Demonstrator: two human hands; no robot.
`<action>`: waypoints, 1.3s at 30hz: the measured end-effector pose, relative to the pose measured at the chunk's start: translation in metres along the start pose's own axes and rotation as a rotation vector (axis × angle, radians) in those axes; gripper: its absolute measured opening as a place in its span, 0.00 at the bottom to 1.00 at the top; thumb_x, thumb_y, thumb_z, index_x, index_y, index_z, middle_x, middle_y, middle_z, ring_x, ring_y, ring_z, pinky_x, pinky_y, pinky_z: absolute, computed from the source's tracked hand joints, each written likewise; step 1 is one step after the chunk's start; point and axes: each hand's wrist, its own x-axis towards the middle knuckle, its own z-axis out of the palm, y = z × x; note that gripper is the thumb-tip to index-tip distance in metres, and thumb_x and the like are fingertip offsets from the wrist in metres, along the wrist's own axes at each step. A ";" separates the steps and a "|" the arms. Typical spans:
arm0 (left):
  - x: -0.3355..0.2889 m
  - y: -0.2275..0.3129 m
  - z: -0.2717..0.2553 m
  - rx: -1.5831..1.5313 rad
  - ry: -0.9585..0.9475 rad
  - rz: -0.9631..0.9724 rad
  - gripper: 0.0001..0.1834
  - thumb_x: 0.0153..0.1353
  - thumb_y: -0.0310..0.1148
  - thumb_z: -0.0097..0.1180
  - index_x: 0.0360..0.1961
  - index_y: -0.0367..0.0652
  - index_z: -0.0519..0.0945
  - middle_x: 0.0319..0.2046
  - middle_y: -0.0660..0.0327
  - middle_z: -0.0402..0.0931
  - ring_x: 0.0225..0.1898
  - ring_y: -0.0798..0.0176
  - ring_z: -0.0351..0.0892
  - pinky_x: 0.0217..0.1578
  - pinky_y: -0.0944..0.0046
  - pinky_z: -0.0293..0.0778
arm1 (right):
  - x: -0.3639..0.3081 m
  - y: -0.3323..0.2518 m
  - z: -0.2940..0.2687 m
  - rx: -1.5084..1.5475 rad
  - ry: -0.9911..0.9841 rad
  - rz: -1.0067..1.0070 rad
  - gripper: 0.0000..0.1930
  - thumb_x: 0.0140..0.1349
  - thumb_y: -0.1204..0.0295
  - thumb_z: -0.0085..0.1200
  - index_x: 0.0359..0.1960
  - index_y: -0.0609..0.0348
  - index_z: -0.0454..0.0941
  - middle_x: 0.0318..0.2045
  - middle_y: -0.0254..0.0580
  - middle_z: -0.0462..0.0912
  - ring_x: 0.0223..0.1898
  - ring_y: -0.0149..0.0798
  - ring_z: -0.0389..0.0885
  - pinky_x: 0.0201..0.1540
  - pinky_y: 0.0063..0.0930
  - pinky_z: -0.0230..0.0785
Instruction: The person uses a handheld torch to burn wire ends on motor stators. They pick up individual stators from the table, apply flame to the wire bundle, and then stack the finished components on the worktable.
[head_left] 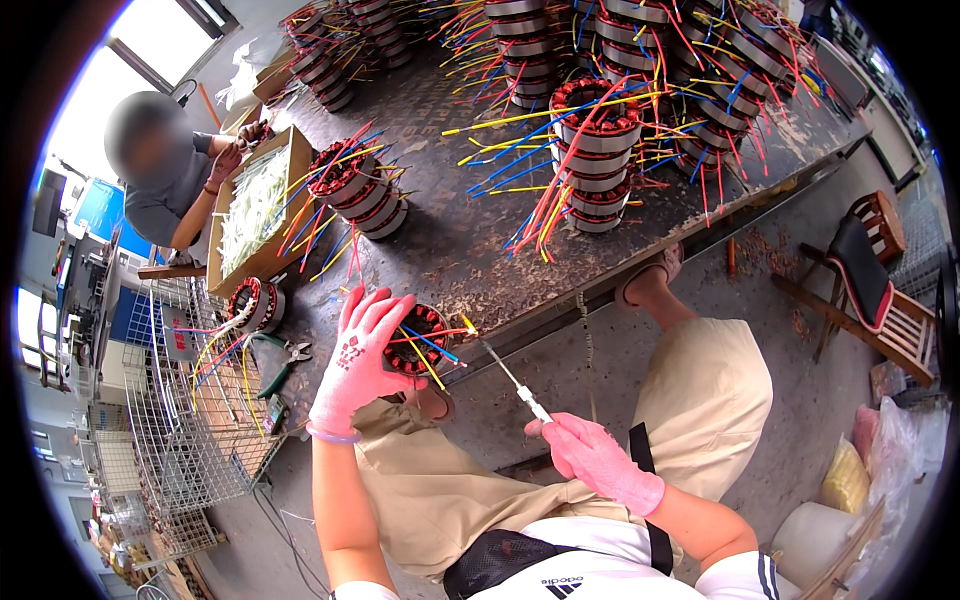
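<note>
In a pink glove, my left hand point(362, 358) holds a small motor stator point(420, 338) at the table's near edge, fingers along its far left side and thumb on the near side. Red windings line the stator's ring, and blue, yellow and red wires stick out of it. My right hand point(600, 460), also gloved in pink, is closed round the white handle of a thin, long-shafted metal tool point(512, 378). The tool's shaft points up and left toward the stator's wires; whether its tip touches them I cannot tell.
Green-handled pliers point(285, 368) and another stator point(256, 305) lie to the left. Stacked stators point(598, 160) with long wires crowd the table point(440, 215). A co-worker point(170, 170) sits by a box of pale strips point(262, 205). A wooden chair point(865, 285) stands right.
</note>
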 end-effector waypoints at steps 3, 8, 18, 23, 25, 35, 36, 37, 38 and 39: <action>-0.001 -0.003 0.000 -0.010 -0.018 -0.006 0.57 0.25 0.42 0.79 0.64 0.44 0.71 0.60 0.52 0.70 0.69 0.44 0.58 0.73 0.43 0.47 | 0.000 -0.005 0.003 0.012 0.007 0.030 0.16 0.75 0.64 0.42 0.52 0.62 0.78 0.17 0.24 0.64 0.19 0.19 0.59 0.22 0.18 0.52; -0.001 -0.003 0.000 -0.019 -0.029 -0.016 0.57 0.25 0.41 0.80 0.65 0.44 0.70 0.61 0.52 0.69 0.70 0.44 0.57 0.73 0.43 0.47 | 0.000 -0.001 0.001 0.025 0.009 0.047 0.17 0.75 0.61 0.43 0.53 0.59 0.78 0.15 0.25 0.65 0.18 0.20 0.58 0.22 0.19 0.51; -0.002 -0.003 0.001 0.003 -0.007 0.001 0.56 0.27 0.42 0.78 0.65 0.43 0.70 0.60 0.52 0.70 0.69 0.45 0.59 0.72 0.43 0.48 | -0.001 -0.001 0.003 0.024 -0.019 0.027 0.17 0.75 0.62 0.43 0.54 0.61 0.77 0.16 0.26 0.66 0.18 0.20 0.59 0.22 0.20 0.51; 0.002 0.004 -0.001 0.019 0.005 0.010 0.53 0.30 0.40 0.77 0.64 0.42 0.71 0.59 0.53 0.71 0.68 0.45 0.61 0.72 0.42 0.49 | 0.001 0.003 -0.003 -0.012 -0.013 -0.002 0.16 0.75 0.63 0.42 0.51 0.62 0.77 0.18 0.28 0.66 0.19 0.22 0.62 0.23 0.22 0.56; 0.002 0.004 -0.001 0.017 -0.002 0.004 0.53 0.30 0.39 0.77 0.64 0.42 0.70 0.59 0.53 0.71 0.68 0.46 0.61 0.72 0.42 0.49 | 0.001 0.004 -0.003 -0.019 -0.012 0.007 0.16 0.75 0.64 0.42 0.50 0.62 0.77 0.18 0.30 0.67 0.19 0.23 0.64 0.23 0.22 0.59; 0.000 0.000 0.002 0.035 -0.016 0.001 0.59 0.25 0.42 0.78 0.66 0.40 0.69 0.61 0.53 0.70 0.69 0.46 0.60 0.73 0.44 0.47 | 0.001 0.003 -0.001 0.000 -0.012 -0.014 0.16 0.75 0.63 0.43 0.51 0.62 0.78 0.17 0.28 0.66 0.19 0.22 0.62 0.23 0.21 0.57; 0.000 -0.001 0.003 0.039 -0.016 0.003 0.59 0.25 0.41 0.78 0.66 0.40 0.69 0.61 0.53 0.70 0.69 0.46 0.60 0.73 0.44 0.47 | 0.001 0.002 -0.002 -0.006 -0.015 -0.009 0.16 0.75 0.63 0.43 0.50 0.62 0.77 0.18 0.29 0.67 0.19 0.23 0.63 0.23 0.21 0.59; 0.000 -0.002 0.003 0.044 -0.016 0.006 0.59 0.25 0.41 0.78 0.66 0.41 0.69 0.61 0.53 0.70 0.69 0.46 0.60 0.73 0.44 0.47 | 0.001 0.002 -0.002 -0.011 -0.016 -0.013 0.16 0.75 0.63 0.43 0.50 0.62 0.77 0.18 0.28 0.67 0.19 0.23 0.63 0.23 0.21 0.59; 0.000 -0.002 0.003 0.048 -0.016 0.009 0.59 0.25 0.40 0.78 0.66 0.41 0.69 0.61 0.52 0.70 0.69 0.46 0.60 0.73 0.44 0.47 | 0.001 0.002 -0.002 -0.015 -0.017 -0.016 0.16 0.75 0.63 0.43 0.50 0.62 0.77 0.18 0.28 0.67 0.19 0.22 0.63 0.23 0.21 0.59; 0.000 -0.002 0.003 0.049 -0.015 0.008 0.59 0.25 0.40 0.78 0.66 0.41 0.69 0.61 0.52 0.70 0.69 0.46 0.60 0.73 0.44 0.47 | 0.001 0.002 -0.002 -0.020 -0.017 -0.020 0.16 0.75 0.64 0.43 0.50 0.62 0.77 0.18 0.28 0.66 0.19 0.22 0.63 0.23 0.21 0.58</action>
